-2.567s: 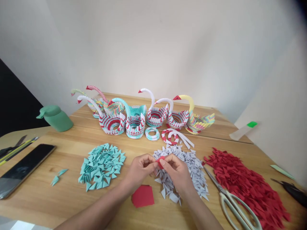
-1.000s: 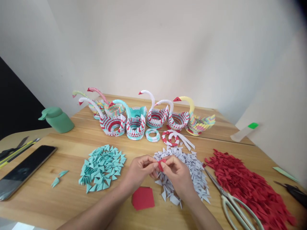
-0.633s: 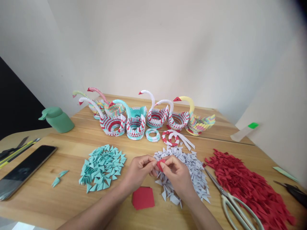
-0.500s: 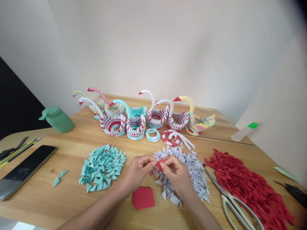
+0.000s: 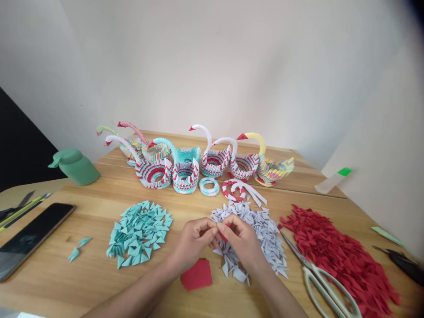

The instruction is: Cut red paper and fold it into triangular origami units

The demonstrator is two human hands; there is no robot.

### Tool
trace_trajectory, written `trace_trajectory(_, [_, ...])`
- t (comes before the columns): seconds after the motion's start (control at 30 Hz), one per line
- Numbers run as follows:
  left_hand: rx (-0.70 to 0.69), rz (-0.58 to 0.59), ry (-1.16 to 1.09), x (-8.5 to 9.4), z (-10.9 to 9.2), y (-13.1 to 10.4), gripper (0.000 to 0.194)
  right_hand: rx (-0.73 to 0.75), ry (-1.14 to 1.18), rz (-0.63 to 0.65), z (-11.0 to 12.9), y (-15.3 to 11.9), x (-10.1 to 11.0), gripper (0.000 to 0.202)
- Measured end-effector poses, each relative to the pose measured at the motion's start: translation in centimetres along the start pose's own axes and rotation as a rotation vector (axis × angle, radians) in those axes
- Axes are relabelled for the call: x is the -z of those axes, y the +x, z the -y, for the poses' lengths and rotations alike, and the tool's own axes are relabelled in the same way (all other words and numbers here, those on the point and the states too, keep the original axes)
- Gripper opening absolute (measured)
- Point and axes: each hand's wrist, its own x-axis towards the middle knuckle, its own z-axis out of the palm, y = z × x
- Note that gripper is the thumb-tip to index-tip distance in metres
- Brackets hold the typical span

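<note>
Between the fingertips of both hands is a small piece of red paper (image 5: 223,234), mostly hidden by the thumbs. My left hand (image 5: 198,236) pinches it from the left, and my right hand (image 5: 239,236) grips it from the right with the thumb on top. Both hands are above the near left side of a pile of pale grey folded paper triangles (image 5: 268,234). Just below my left hand, a small stack of red paper rectangles (image 5: 196,274) lies on the wooden table (image 5: 99,282).
Teal folded triangles (image 5: 141,234) are heaped at left, red ones (image 5: 341,260) at right beside large scissors (image 5: 318,274). Several paper swans (image 5: 185,172) line the back, with paper rings (image 5: 209,187) in front. A phone (image 5: 36,236) and green bird-shaped container (image 5: 75,167) stand left.
The fingers have closed further over the red paper, and less of it shows. The whole view has shifted slightly; the piles and swans stay in place.
</note>
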Motion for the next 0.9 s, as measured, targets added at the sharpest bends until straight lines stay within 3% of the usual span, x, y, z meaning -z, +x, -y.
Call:
trace_trajectory(0.23, [0.013,0.005,0.013,0.0,-0.2,-0.1,0.03,-0.022,0.051,-0.013,0.3,0.0,0.6,0.044])
trace_trajectory(0.37, [-0.029,-0.074,0.031,0.4,-0.4,0.0,0.031,0.028,0.146,0.024,0.4,0.1,0.8,0.046])
trace_trajectory(0.47, [-0.049,-0.134,0.021,0.6,-0.3,0.1,0.032,0.04,0.08,0.075,0.5,0.0,0.5,0.038])
trace_trajectory(0.53, [-0.044,-0.153,0.004,0.7,-0.2,0.2,0.034,0.057,-0.013,0.034,0.4,0.0,0.4,0.028])
trace_trajectory(0.67, [0.041,-0.113,-0.112,0.7,-0.1,0.3,0.042,0.277,-0.206,-0.123,0.5,0.0,0.4,0.008])
trace_trajectory(0.73, [0.136,-0.071,-0.214,0.8,-0.2,0.3,0.048,0.412,-0.279,-0.157,0.5,0.0,0.6,0.01])
trace_trajectory(0.83, [0.228,-0.01,-0.278,0.9,-0.3,0.3,0.047,0.517,-0.349,-0.157,0.5,-0.1,0.7,0.016])
trace_trajectory(0.9, [0.226,0.006,-0.255,1.0,-0.3,0.3,0.045,0.506,-0.356,-0.116,0.4,-0.2,0.7,0.017])
